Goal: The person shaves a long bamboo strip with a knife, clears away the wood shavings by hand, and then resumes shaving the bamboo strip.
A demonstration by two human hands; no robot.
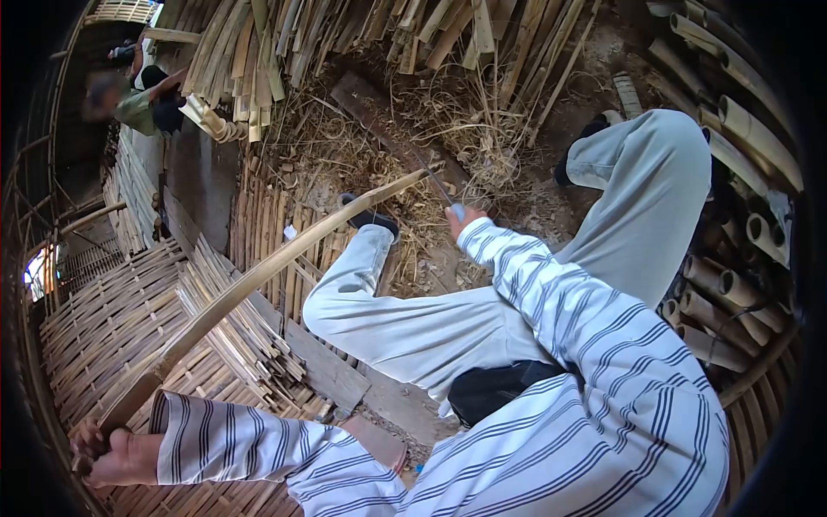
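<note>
At the lower left, my left hand (125,458) is closed around the near end of a long bamboo strip (267,269). The strip slants up and away across the view. Its far end meets the blade of a knife (438,182). My right hand (466,219), fingers wrapped round the knife's handle, is out in front between my spread legs. Beneath the blade, a dark wooden plank (379,125) lies on the ground among curly bamboo shavings (491,164).
Split bamboo slats (431,26) are piled ahead. Round bamboo poles (754,138) are stacked along the right. A woven bamboo panel (112,319) and a bundle of thin slats (237,319) lie left. Another person (138,108) sits at the upper left.
</note>
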